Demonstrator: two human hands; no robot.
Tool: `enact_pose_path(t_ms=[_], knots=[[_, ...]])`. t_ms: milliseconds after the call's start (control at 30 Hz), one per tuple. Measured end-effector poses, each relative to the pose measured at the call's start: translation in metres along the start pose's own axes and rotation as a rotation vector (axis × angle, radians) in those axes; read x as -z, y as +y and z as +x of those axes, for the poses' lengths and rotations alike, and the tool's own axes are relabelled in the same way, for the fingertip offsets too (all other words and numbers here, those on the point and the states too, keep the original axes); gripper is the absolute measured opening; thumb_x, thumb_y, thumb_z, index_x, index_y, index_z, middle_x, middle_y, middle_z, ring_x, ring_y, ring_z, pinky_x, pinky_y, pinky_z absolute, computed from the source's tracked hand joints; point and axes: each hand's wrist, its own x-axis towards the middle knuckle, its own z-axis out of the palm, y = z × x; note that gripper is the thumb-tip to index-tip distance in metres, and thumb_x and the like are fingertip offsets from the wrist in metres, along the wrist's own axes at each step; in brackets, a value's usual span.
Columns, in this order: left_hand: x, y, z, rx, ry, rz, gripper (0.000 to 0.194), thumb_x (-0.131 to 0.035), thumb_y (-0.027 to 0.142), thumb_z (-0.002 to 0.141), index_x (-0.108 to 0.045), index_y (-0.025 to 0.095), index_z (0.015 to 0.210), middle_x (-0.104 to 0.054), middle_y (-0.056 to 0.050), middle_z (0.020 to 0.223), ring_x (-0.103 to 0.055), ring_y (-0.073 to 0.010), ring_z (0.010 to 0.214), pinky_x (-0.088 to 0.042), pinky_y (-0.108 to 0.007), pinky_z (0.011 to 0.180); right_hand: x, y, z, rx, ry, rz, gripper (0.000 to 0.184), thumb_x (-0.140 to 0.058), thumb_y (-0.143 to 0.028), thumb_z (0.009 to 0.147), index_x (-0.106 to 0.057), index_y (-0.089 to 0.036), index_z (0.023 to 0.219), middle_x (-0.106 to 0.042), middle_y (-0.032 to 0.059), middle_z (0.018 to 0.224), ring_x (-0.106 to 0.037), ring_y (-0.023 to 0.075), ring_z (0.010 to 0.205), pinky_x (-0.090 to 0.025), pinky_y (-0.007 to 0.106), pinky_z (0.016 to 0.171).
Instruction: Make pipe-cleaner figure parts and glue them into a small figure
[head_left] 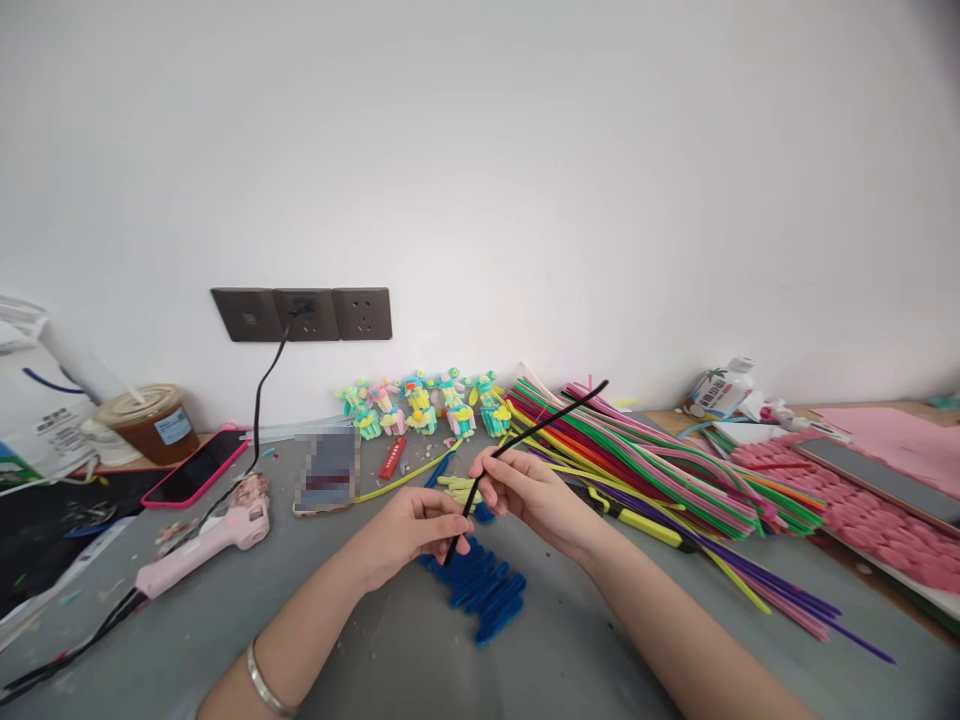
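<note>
A black pipe cleaner (555, 417) runs slantwise between both hands, its long free end pointing up to the right. My left hand (424, 530) pinches it close to its lower end. A short way above, my right hand (525, 490) grips it between thumb and fingers, and the stem bends there. Below my hands lies a cluster of short blue pipe cleaner pieces (484, 590) on the grey mat. Short pale yellow pieces (459, 488) sit just behind my fingers, partly hidden by them.
A pink glue gun (202, 550) and a phone (196, 468) lie left, near a drink cup (154, 425). Several small colourful figures (420, 402) stand by the wall. A bundle of pipe cleaners (652, 460) and a yellow cutter (649, 524) are right. A red strip (392, 458) lies behind.
</note>
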Motion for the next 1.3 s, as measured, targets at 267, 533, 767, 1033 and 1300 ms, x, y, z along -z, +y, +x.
enact_pose_path(t_ms=[267, 533, 767, 1033, 1300], knots=[[-0.0010, 0.0047, -0.0008, -0.051, 0.081, -0.156, 0.027, -0.082, 0.030, 0.066, -0.063, 0.015, 0.078, -0.065, 0.002, 0.070, -0.054, -0.0060, 0.054, -0.045, -0.019, 0.056, -0.0010, -0.0006, 0.0025, 0.111, 0.179, -0.075, 0.034, -0.072, -0.047, 0.077, -0.069, -0.015, 0.088, -0.066, 0.0010, 0.070, -0.057, 0.0113, 0.059, -0.044, 0.025, 0.059], [0.0014, 0.0039, 0.0021, -0.080, 0.168, -0.199, 0.028, -0.082, 0.033, 0.067, -0.063, 0.015, 0.077, -0.057, 0.004, 0.064, -0.050, -0.0054, 0.052, -0.044, -0.018, 0.053, -0.0017, -0.0023, 0.0010, 0.166, 0.247, -0.109, 0.033, -0.072, -0.048, 0.077, -0.066, -0.016, 0.087, -0.070, 0.0046, 0.076, -0.063, 0.0155, 0.070, -0.047, 0.028, 0.068], [0.0003, 0.0016, 0.0020, -0.061, 0.086, -0.113, 0.027, -0.078, 0.035, 0.071, -0.062, 0.014, 0.072, -0.054, 0.004, 0.059, -0.044, -0.0031, 0.046, -0.037, -0.016, 0.047, -0.0048, 0.0022, 0.0023, 0.178, 0.226, -0.172, 0.031, -0.073, -0.045, 0.075, -0.064, -0.017, 0.084, -0.064, -0.0002, 0.067, -0.059, 0.0130, 0.062, -0.048, 0.027, 0.063], [-0.0031, 0.0033, -0.0012, -0.071, 0.044, -0.142, 0.023, -0.080, 0.030, 0.070, -0.065, 0.016, 0.080, -0.057, 0.004, 0.066, -0.054, -0.0051, 0.051, -0.049, -0.019, 0.055, -0.0083, 0.0041, -0.0003, 0.211, 0.240, -0.256, 0.031, -0.069, -0.046, 0.079, -0.065, -0.017, 0.089, -0.064, 0.0013, 0.069, -0.062, 0.0150, 0.066, -0.050, 0.029, 0.066], [-0.0059, 0.0017, -0.0012, -0.078, 0.049, -0.178, 0.025, -0.077, 0.034, 0.073, -0.061, 0.015, 0.077, -0.061, 0.002, 0.069, -0.060, -0.0072, 0.055, -0.052, -0.020, 0.056, -0.0093, 0.0018, -0.0004, 0.234, 0.240, -0.307, 0.025, -0.068, -0.042, 0.079, -0.062, -0.018, 0.082, -0.064, 0.0013, 0.070, -0.064, 0.0159, 0.066, -0.051, 0.028, 0.064]])
